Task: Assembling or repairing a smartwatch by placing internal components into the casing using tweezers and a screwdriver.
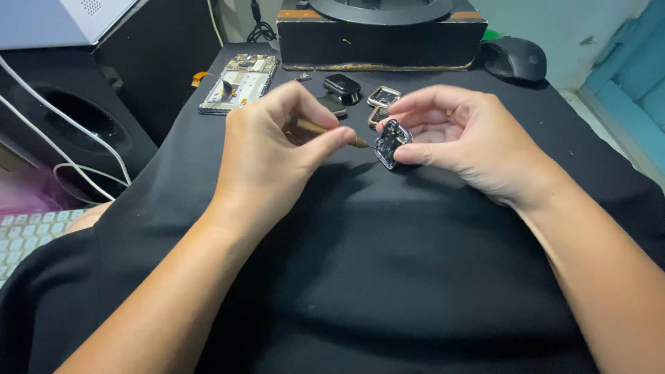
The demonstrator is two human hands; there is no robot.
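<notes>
My left hand (273,149) pinches a thin brass-coloured tool (325,131) between thumb and fingers, its dark tip touching a small shiny watch-like case (391,141). My right hand (460,135) holds that case upright between thumb and forefinger, above a black cloth (360,263) that covers the work surface. Both hands hover close together near the middle of the view.
Behind the hands lie an opened phone frame (240,83), a small black case (342,86) and two more small watch bodies (383,96). A black box (381,38) and a mouse (515,58) stand at the back. White cables (76,138) and a keyboard (28,235) are at left.
</notes>
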